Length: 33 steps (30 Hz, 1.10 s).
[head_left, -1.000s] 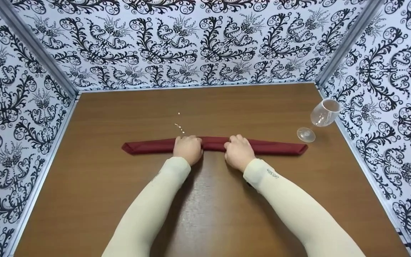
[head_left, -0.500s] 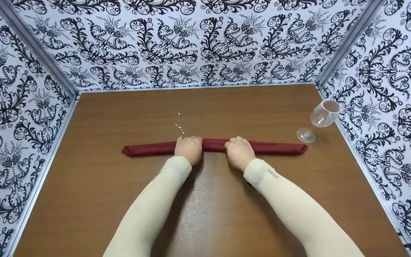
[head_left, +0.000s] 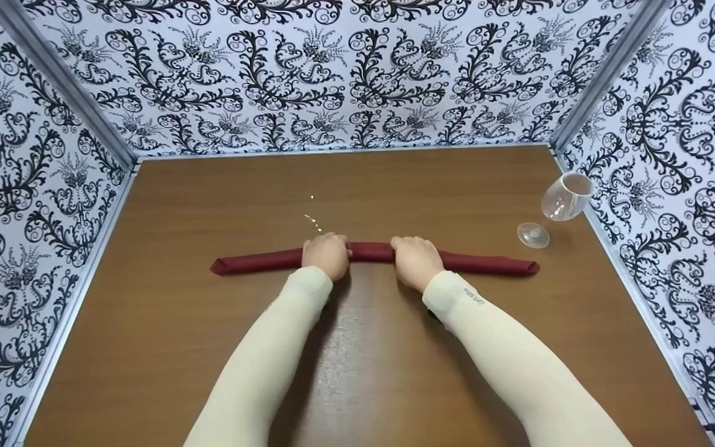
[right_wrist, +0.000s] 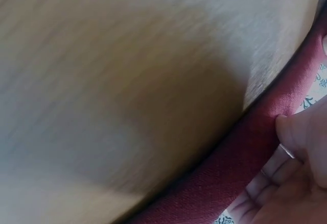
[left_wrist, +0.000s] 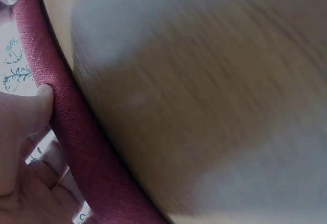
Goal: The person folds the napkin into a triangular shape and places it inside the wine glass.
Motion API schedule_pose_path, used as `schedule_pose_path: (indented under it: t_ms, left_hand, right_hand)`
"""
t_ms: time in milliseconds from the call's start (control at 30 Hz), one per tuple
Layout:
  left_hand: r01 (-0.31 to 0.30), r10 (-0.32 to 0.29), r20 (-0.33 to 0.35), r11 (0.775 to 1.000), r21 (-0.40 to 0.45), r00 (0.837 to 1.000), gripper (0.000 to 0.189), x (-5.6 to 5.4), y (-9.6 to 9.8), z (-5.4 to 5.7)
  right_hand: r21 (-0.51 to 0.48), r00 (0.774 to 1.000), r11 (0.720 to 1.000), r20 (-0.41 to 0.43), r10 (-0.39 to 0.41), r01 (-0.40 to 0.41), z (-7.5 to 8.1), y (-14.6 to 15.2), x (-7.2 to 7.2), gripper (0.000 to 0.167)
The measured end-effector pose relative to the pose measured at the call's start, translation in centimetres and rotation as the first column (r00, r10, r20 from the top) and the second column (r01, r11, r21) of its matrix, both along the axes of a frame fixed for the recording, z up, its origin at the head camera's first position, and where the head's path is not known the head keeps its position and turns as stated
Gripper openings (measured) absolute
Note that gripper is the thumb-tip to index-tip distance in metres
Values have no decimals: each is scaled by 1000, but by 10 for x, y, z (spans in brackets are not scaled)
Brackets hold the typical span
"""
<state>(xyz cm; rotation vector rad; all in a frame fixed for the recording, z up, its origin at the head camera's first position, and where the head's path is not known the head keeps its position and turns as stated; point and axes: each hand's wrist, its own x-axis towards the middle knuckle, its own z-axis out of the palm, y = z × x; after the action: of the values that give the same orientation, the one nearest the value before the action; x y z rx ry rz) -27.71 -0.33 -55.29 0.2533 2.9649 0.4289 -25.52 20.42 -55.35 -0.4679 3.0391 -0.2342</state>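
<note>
A dark red cloth (head_left: pixel 371 252), rolled into a long thin tube, lies crosswise on the wooden table in a shallow arch, its ends nearer the person. Left of its middle, my left hand (head_left: pixel 326 256) grips the roll from above. My right hand (head_left: pixel 418 262) does the same a short way to the right, leaving a short stretch of cloth between them. In the left wrist view, the thumb (left_wrist: pixel 45 101) presses on the near side of the roll, with the fingers beyond it. The right wrist view shows the right thumb (right_wrist: pixel 286 129) against the cloth likewise.
A clear stemmed glass (head_left: pixel 563 200) stands at the right, close to the side wall and beyond the roll's right end. Small bright specks (head_left: pixel 312 221) show on the table behind the left hand. Patterned walls (head_left: pixel 357 81) border the table at the back and sides.
The roll has become slimmer and more arched, its outer ends shifting slightly toward the person. My hands have made small shifts on it, staying in nearly the same place. The glass has not moved.
</note>
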Motion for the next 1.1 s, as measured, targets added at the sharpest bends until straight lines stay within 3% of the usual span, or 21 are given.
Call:
schedule_pose_path:
  t_ms: [233, 333, 433, 533, 633, 733, 933, 1100]
  left_hand:
    - [-30, 30, 21, 999, 16, 999, 20, 1, 1, 5]
    - [-33, 33, 10, 999, 10, 999, 21, 1, 2, 7]
    - [-19, 19, -46, 1000, -1, 999, 18, 1, 5, 6]
    - [75, -80, -146, 996, -46, 986, 22, 2, 9, 2]
    - [180, -199, -242, 979, -99, 950, 27, 5, 11, -4]
    - [229, -257, -260, 965, -131, 931, 23, 8, 11, -7]
    - [245, -277, -217, 956, -160, 936, 22, 8, 10, -8]
    - [228, -252, -192, 964, -138, 949, 19, 5, 11, -9]
  right_hand:
    - [-74, 999, 996, 20, -44, 46, -1, 3, -4, 20]
    - [-84, 998, 994, 15, -62, 63, -1, 3, -5, 21]
    - [-100, 998, 993, -2, -60, 59, 0, 2, -5, 24]
    - [-117, 999, 993, -13, -36, 34, -1, 2, -4, 31]
    - [-128, 999, 992, -44, 9, -15, -2, 2, -3, 35]
    - [-115, 995, 991, -82, 58, -67, -3, 4, -2, 32]
    - [-37, 988, 991, -91, 122, -126, -5, 8, 1, 31]
    - [-21, 986, 989, -87, 144, -147, -5, 7, 2, 34]
